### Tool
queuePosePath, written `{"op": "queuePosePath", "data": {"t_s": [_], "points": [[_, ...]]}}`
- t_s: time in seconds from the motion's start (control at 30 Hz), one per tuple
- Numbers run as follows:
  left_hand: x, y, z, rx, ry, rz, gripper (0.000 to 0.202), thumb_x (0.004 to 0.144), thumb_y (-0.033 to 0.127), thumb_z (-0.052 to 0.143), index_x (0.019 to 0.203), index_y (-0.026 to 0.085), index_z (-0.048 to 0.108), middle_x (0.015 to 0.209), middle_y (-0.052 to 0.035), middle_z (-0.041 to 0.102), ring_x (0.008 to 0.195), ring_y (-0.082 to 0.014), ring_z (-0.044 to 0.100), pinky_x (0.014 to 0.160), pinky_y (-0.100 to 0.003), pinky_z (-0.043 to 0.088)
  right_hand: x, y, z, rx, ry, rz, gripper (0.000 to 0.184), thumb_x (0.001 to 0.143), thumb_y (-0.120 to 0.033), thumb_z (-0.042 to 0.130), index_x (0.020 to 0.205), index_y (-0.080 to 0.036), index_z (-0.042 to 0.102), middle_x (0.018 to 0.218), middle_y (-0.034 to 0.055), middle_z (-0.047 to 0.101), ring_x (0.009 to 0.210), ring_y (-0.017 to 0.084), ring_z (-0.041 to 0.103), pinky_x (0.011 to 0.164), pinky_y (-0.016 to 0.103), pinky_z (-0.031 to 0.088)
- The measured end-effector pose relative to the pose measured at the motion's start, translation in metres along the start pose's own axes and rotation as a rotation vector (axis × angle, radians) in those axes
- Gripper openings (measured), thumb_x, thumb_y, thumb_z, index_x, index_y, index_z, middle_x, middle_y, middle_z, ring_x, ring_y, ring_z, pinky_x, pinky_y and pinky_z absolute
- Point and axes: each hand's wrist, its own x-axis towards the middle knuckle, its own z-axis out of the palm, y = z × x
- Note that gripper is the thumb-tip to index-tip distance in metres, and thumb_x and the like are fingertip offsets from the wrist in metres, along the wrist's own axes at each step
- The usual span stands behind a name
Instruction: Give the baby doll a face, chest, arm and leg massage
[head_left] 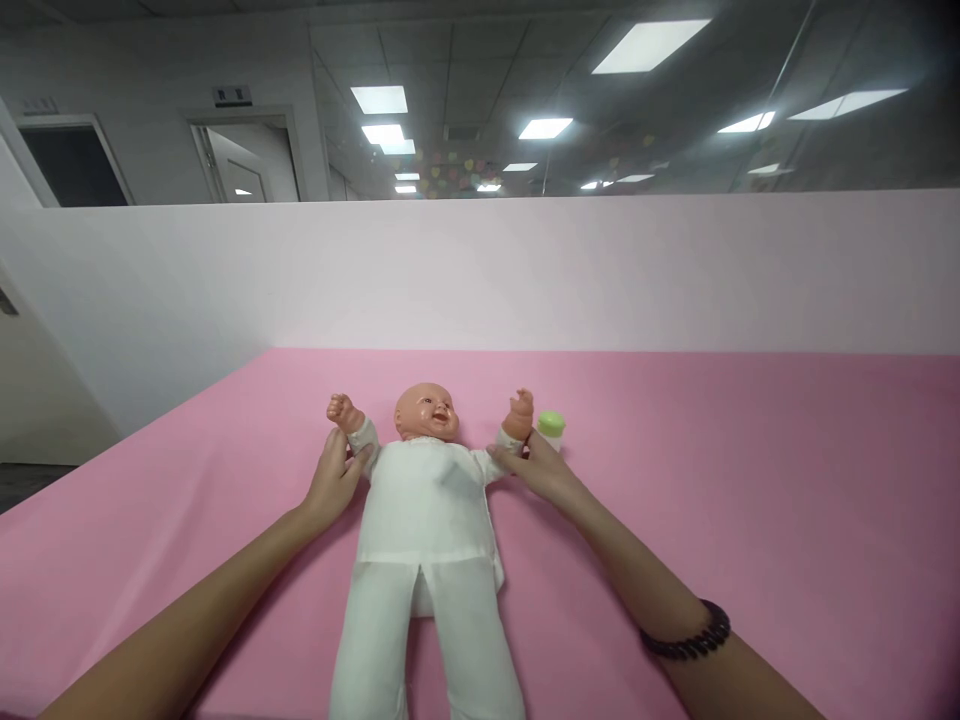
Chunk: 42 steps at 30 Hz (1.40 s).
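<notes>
The doll (431, 500) has its legs cut off by the bottom edge, feet out of sight, and its back is hidden underneath. Fingers of the left hand (332, 477) and right hand (545, 470) cover parts of its arms; the right also hides some of the green-lidded container (551, 424). Both forearms (247, 560) run past the lower edge. The door sign (232, 96) is too small to read, the coloured spots (452, 177) blurred.

The one view looks from the wearer's head, above the near side of the pink counter (750, 470), forward and slightly down. The left hand (334, 478) and right hand (544, 470) show close; the white partition (525, 275) stands farther, ceiling lights (651, 46) far beyond.
</notes>
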Motion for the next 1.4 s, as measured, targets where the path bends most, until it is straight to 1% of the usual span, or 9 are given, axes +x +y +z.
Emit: {"op": "queuePosePath", "data": {"t_s": [0.1,0.23,0.43,0.57,0.67,0.83,1.07,1.2,1.4], "points": [[0.0,0.005,-0.003,-0.099,0.056,-0.047,0.034,0.092,0.045,0.056,0.116,0.021,0.053,0.116,-0.0082,0.061,0.112,-0.0256,0.06,0.095,-0.042,0.054,0.0,-0.005,0.01,0.139,0.173,-0.014,0.058,0.078,-0.05,0.07,0.125,-0.02,0.055,0.115,0.0147,0.069,0.106,0.032,0.068,0.092,0.045,0.056],[-0.003,0.007,-0.005,-0.077,0.03,-0.008,0.033,0.091,0.047,0.058,0.109,0.02,0.06,0.11,-0.0075,0.068,0.107,-0.0264,0.065,0.096,-0.044,0.055,-0.009,-0.01,0.025,0.245,0.221,-0.139,0.063,0.075,-0.05,0.075,0.126,-0.019,0.054,0.114,0.0134,0.071,0.104,0.03,0.069,0.091,0.044,0.058],[-0.006,-0.003,-0.005,0.23,-0.072,0.322,0.029,0.097,0.039,0.052,0.115,0.022,0.067,0.119,-0.0109,0.071,0.111,-0.0281,0.064,0.098,-0.046,0.052,-0.018,0.003,0.038,-0.049,0.132,-0.597,0.036,0.085,-0.025,0.062,0.122,-0.021,0.063,0.125,0.0107,0.068,0.117,0.028,0.063,0.103,0.046,0.052],[-0.006,0.002,-0.006,0.341,-0.189,0.563,0.036,0.101,0.029,0.045,0.133,0.027,0.062,0.128,-0.008,0.069,0.12,-0.0255,0.058,0.1,-0.043,0.05,-0.017,0.011,0.044,-0.224,0.068,-0.9,0.057,0.083,-0.001,0.04,0.129,-0.024,0.064,0.132,0.0093,0.065,0.126,0.023,0.059,0.106,0.047,0.051],[-0.007,0.009,-0.006,0.364,-0.211,0.617,0.039,0.102,0.026,0.044,0.136,0.027,0.061,0.129,-0.0084,0.068,0.119,-0.0254,0.056,0.1,-0.043,0.05,-0.017,0.012,0.046,-0.266,0.058,-0.956,0.061,0.084,0.001,0.036,0.133,-0.026,0.062,0.135,0.008,0.064,0.13,0.022,0.057,0.107,0.047,0.051],[-0.01,0.009,-0.001,0.234,-0.201,0.455,0.038,0.102,0.029,0.042,0.136,0.026,0.059,0.137,-0.0097,0.063,0.128,-0.0267,0.053,0.109,-0.047,0.044,-0.02,0.006,0.047,-0.125,0.067,-0.768,0.053,0.083,-0.007,0.046,0.129,-0.026,0.064,0.132,0.0064,0.066,0.127,0.024,0.059,0.109,0.047,0.048],[-0.005,-0.009,0.015,-0.417,0.081,-0.288,0.044,0.098,0.045,0.05,0.136,0.027,0.037,0.135,-0.0104,0.059,0.122,-0.0235,0.06,0.098,-0.04,0.052,-0.015,0.001,0.05,0.375,0.346,-0.13,0.044,0.084,-0.052,0.065,0.111,-0.018,0.059,0.107,0.0115,0.071,0.1,0.027,0.067,0.088,0.04,0.056],[0.002,-0.016,0.018,-0.763,0.201,-0.634,0.024,0.089,0.031,0.06,0.108,0.022,0.049,0.099,-0.0055,0.066,0.094,-0.0212,0.067,0.082,-0.035,0.055,-0.008,0.009,0.058,0.701,0.489,0.066,0.05,0.077,-0.048,0.068,0.117,-0.022,0.053,0.104,0.0059,0.068,0.097,0.025,0.066,0.08,0.037,0.058],[0.003,-0.012,0.017,-0.814,0.162,-0.646,0.021,0.08,0.022,0.062,0.094,0.021,0.047,0.079,0.0022,0.057,0.073,-0.0156,0.061,0.071,-0.029,0.051,-0.011,0.008,0.066,0.986,0.496,0.22,0.059,0.074,-0.037,0.069,0.128,-0.024,0.047,0.096,0.0015,0.065,0.091,0.023,0.068,0.074,0.034,0.06]]}}
